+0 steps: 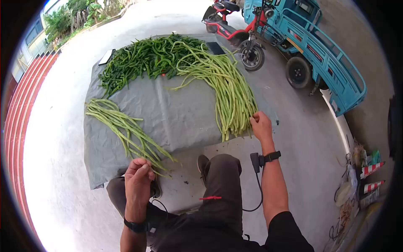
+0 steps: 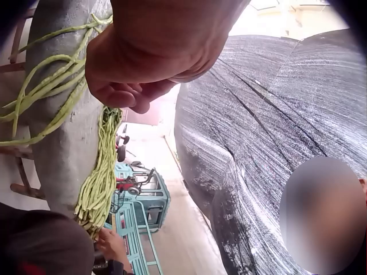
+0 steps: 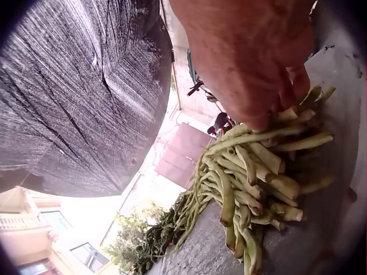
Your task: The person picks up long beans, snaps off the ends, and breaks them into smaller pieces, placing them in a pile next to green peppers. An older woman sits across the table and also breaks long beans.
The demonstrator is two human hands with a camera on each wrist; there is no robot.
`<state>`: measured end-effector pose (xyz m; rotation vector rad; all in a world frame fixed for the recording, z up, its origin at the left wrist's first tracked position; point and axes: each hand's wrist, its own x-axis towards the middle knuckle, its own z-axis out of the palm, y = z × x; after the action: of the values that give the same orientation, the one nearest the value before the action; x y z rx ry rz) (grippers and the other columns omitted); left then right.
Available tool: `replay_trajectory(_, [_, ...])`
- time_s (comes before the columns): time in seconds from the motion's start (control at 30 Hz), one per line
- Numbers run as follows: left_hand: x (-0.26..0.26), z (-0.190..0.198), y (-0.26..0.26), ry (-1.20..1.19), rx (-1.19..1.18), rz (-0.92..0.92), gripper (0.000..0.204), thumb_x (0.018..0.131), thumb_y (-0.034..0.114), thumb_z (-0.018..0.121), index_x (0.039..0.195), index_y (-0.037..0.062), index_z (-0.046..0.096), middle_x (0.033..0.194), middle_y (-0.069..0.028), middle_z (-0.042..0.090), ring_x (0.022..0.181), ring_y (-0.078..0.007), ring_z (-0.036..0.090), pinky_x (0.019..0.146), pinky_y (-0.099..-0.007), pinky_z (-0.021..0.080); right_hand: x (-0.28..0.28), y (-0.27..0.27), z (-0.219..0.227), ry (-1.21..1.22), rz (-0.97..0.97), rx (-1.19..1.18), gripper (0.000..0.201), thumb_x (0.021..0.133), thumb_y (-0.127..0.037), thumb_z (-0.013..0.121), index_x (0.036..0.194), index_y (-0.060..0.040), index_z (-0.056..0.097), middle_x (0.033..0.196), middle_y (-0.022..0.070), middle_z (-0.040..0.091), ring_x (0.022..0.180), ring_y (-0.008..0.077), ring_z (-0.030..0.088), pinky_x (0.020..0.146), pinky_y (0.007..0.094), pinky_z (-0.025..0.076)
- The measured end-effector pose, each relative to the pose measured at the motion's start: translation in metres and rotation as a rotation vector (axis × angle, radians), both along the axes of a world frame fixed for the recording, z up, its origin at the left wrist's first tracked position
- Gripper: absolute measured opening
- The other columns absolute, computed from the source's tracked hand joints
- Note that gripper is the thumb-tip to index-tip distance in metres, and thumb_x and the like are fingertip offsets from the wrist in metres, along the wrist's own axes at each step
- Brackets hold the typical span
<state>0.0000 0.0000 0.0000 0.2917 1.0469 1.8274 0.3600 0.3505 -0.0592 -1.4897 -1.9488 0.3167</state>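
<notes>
Pinching lightly should spare the long beans (image 1: 236,96), heaped toward the right of the table (image 1: 147,111); the right hand (image 1: 262,125) seems to grip one end, the left hand (image 1: 137,180) has curled fingers, contents unclear.

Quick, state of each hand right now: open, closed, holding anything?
Left hand: closed, fingers curled; nothing visibly held.
Right hand: closed, apparently pinching long beans.

Grey sheet (image 1: 184,111) — peppers (image 1: 151,56), long beans (image 1: 233,92), dark slab (image 1: 215,48), white slab (image 1: 106,56).
</notes>
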Motion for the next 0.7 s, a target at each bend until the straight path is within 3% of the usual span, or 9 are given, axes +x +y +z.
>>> replay_trajectory(0.17, [0.013, -0.009, 0.002, -0.035, -0.027, 0.009, 0.012, 0.099, 0.000, 0.064, 0.110, 0.0041, 0.065, 0.101, -0.0063, 0.068, 0.075, -0.0115, 0.062, 0.070, -0.0266, 0.050, 0.006, 0.014, 0.003, 0.047, -0.004, 0.021, 0.015, 0.087, -0.012, 0.069, 0.096, -0.0012, 0.066, 0.080, 0.0147, 0.070, 0.076, 0.0350, 0.069, 0.073, 0.0437, 0.054])
replay_trajectory(0.27, [0.015, -0.010, 0.002, -0.030, -0.024, -0.001, 0.012, 0.099, 0.000, 0.064, 0.110, 0.0041, 0.065, 0.101, -0.0063, 0.068, 0.075, -0.0113, 0.062, 0.070, -0.0262, 0.050, 0.011, 0.021, 0.004, 0.010, -0.046, 0.072, 0.015, 0.091, -0.013, 0.068, 0.100, -0.0013, 0.067, 0.082, 0.0123, 0.071, 0.072, 0.0262, 0.069, 0.069, 0.0381, 0.055])
replay_trajectory(0.37, [0.016, -0.014, -0.002, -0.046, -0.031, -0.015, 0.011, 0.099, 0.000, 0.064, 0.109, 0.0041, 0.065, 0.101, -0.0060, 0.068, 0.075, -0.0110, 0.062, 0.070, -0.0257, 0.050, 0.019, 0.039, -0.005, 0.271, -0.066, -0.081, 0.011, 0.094, -0.011, 0.065, 0.100, -0.0024, 0.067, 0.079, 0.0070, 0.070, 0.065, 0.0161, 0.065, 0.062, 0.0318, 0.052])
replay_trajectory(0.47, [0.015, -0.020, -0.006, -0.035, -0.065, -0.036, 0.013, 0.098, 0.000, 0.064, 0.109, 0.0063, 0.063, 0.100, -0.0045, 0.066, 0.075, -0.0094, 0.061, 0.068, -0.0248, 0.051, 0.002, 0.007, 0.051, 0.421, -0.114, -0.218, 0.009, 0.093, -0.010, 0.065, 0.097, -0.0021, 0.066, 0.078, 0.0075, 0.071, 0.072, 0.0183, 0.068, 0.069, 0.0373, 0.054])
replay_trajectory(0.7, [0.022, -0.024, -0.018, -0.043, -0.107, -0.038, 0.011, 0.097, 0.000, 0.067, 0.108, 0.0033, 0.066, 0.100, -0.0064, 0.069, 0.075, -0.0119, 0.063, 0.068, -0.0266, 0.051, -0.013, -0.022, 0.095, 0.427, -0.142, 0.043, 0.009, 0.097, -0.010, 0.064, 0.098, -0.0014, 0.066, 0.078, 0.0049, 0.069, 0.071, 0.0139, 0.065, 0.069, 0.0311, 0.051])
